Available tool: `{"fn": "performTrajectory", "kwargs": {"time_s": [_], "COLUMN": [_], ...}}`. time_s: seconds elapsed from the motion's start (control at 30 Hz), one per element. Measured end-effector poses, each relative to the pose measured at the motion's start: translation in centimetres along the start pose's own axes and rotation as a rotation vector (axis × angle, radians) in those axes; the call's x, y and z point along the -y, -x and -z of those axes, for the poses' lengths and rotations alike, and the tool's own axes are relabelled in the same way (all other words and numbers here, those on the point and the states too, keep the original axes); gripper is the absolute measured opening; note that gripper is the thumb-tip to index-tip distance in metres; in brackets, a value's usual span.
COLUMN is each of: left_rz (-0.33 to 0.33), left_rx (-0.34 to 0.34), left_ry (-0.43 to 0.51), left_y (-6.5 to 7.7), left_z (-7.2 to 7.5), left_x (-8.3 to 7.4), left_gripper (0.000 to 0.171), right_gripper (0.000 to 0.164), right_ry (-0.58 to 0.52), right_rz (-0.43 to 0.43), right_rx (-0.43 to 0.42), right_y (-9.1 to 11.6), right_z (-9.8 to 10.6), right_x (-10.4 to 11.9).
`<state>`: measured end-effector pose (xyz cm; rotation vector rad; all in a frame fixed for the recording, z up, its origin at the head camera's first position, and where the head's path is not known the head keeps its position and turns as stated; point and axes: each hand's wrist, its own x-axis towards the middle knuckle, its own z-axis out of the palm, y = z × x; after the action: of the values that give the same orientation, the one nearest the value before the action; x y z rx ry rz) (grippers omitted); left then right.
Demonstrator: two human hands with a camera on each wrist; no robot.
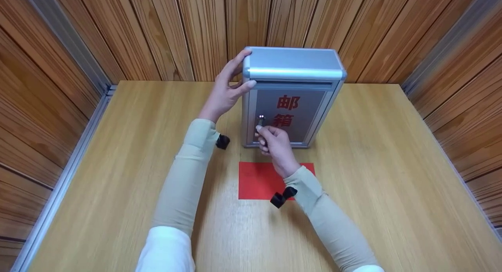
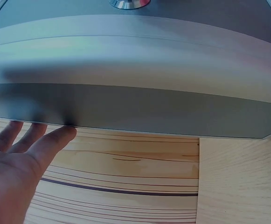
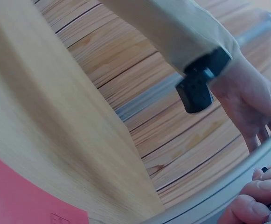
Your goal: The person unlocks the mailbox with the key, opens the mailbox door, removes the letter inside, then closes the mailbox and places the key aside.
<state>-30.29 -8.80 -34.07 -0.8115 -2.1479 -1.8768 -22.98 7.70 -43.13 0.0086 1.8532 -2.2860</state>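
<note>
A grey metal mailbox (image 1: 294, 60) with red characters on its front door stands upright on the table. My left hand (image 1: 225, 93) holds it by its upper left side, thumb on the front edge and fingers toward the back; those fingers touch the far edge in the left wrist view. My right hand (image 1: 276, 146) pinches a key (image 1: 261, 123) at the round lock (image 1: 261, 117) on the door's left side. A black part shows between its curled fingers in the right wrist view. How deep the key sits is hidden. The door is closed.
A red envelope (image 1: 255, 182) lies flat on the wooden table (image 1: 376, 178) before the mailbox, partly under my right wrist. Wood-plank walls (image 1: 204, 33) with metal corner rails enclose the table. Black wrist cameras (image 1: 222, 142) stick out from both sleeves.
</note>
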Motion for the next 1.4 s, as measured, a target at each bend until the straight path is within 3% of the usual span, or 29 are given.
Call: {"fn": "performTrajectory", "kwargs": {"time_s": [0.37,0.63,0.93,1.23,1.4], "left_rz": [0.003,0.004,0.026,0.025,0.026], "left_rx": [-0.002,0.002,0.001,0.015,0.008], "left_ry": [0.027,0.018,0.021,0.023,0.025], "left_y": [0.3,0.2,0.3,0.1,0.1], "left_z": [0.2,0.0,0.0,-0.1,0.0], "left_x": [0.1,0.1,-0.2,-0.3,-0.3], "left_gripper": [0.066,0.066,0.066,0.067,0.067], "right_gripper": [0.035,0.028,0.035,0.026,0.028], "right_ry": [0.047,0.071,0.203,0.408,0.496], "right_rz": [0.015,-0.016,-0.085,-0.157,-0.148], "right_rx": [0.013,0.002,-0.007,-0.041,-0.081], "right_y": [1.0,1.2,2.3,3.1,3.1], "right_z": [0.0,1.7,5.9,11.9,14.8], "right_x": [-0.5,-1.1,-2.0,-2.4,-2.6]}}
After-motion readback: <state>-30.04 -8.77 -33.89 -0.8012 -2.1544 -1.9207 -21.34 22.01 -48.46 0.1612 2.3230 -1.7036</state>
